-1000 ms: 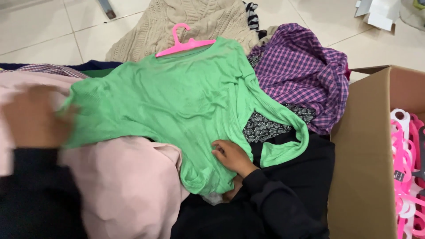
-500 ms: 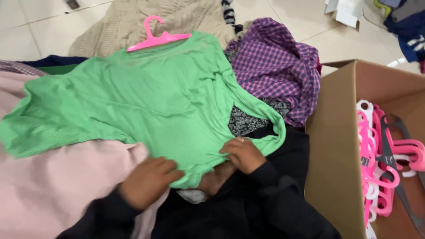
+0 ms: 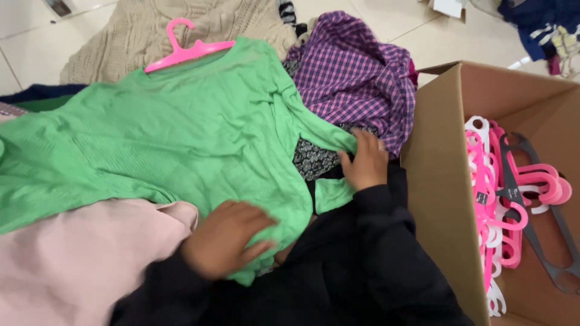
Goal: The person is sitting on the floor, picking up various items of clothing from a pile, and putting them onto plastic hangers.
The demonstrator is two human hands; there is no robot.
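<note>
Head view, looking down; a brown cardboard box (image 3: 441, 181) stands open at the right edge, holding a loose heap of plastic hangers (image 3: 507, 199), mostly pink, with some white and at least one dark grey, lying flat on the box floor; nearest the camera, both forearms in black sleeves (image 3: 362, 265) reach in from the lower edge; the left hand (image 3: 226, 238), slightly blurred, lies flat with fingers spread on the lower hem of a green top (image 3: 181, 139), pressing rather than pinching, so its grip is apart; the right hand (image 3: 364, 162) rests at the end of the green top's right sleeve, just beside the box wall, fingers bent over the cuff; whether that grip is clamped on the cloth cannot be told; the green top lies spread face up across the pile, between the two hands and beyond them, its neck on a pink hanger (image 3: 187, 51) at the far end; a pale pink garment (image 3: 78, 259) lies under its near left edge; a black-and-white patterned cloth (image 3: 314, 160) shows under the right sleeve; farther off, a purple checked shirt (image 3: 356, 84) lies crumpled against the box corner; beyond, a beige knitted piece (image 3: 151, 24) lies on the pale tiled floor (image 3: 24, 36); dark clothes (image 3: 538, 24) lie at the far right.
</note>
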